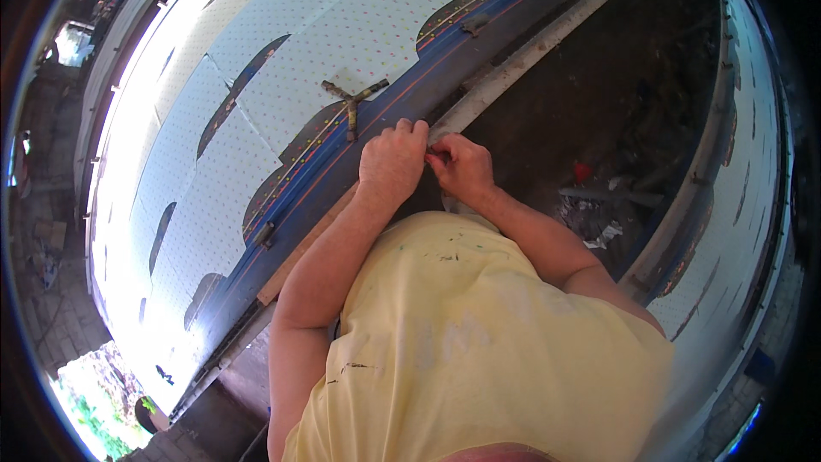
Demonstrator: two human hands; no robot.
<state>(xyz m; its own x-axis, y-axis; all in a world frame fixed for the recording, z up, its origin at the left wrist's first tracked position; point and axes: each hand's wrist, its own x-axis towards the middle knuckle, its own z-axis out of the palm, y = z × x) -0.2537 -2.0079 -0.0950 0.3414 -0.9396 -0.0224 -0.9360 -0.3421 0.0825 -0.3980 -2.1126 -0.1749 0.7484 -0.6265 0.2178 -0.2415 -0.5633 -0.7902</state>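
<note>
At the near edge of a long table, my two hands are close together in front of my body. My left hand [392, 161] is closed, its fingers bent over at the pale rail [513, 70] along the table's edge. Just beside it, my right hand [463, 168] is closed in a pinch, thumb and fingers drawn together. Whatever lies between the fingers is too small and hidden to make out. A Y-shaped metal piece [352, 106] rests on the table's dark border, a little beyond my left hand.
White dotted sheet material [333, 56] with dark wavy-edged gaps covers the table. Small metal stops [474, 26] sit along its blue and orange-lined border [402, 103]. At right, a second table [753, 162] runs past the dark floor, where crumpled scraps [607, 233] and a red bit [582, 172] lie.
</note>
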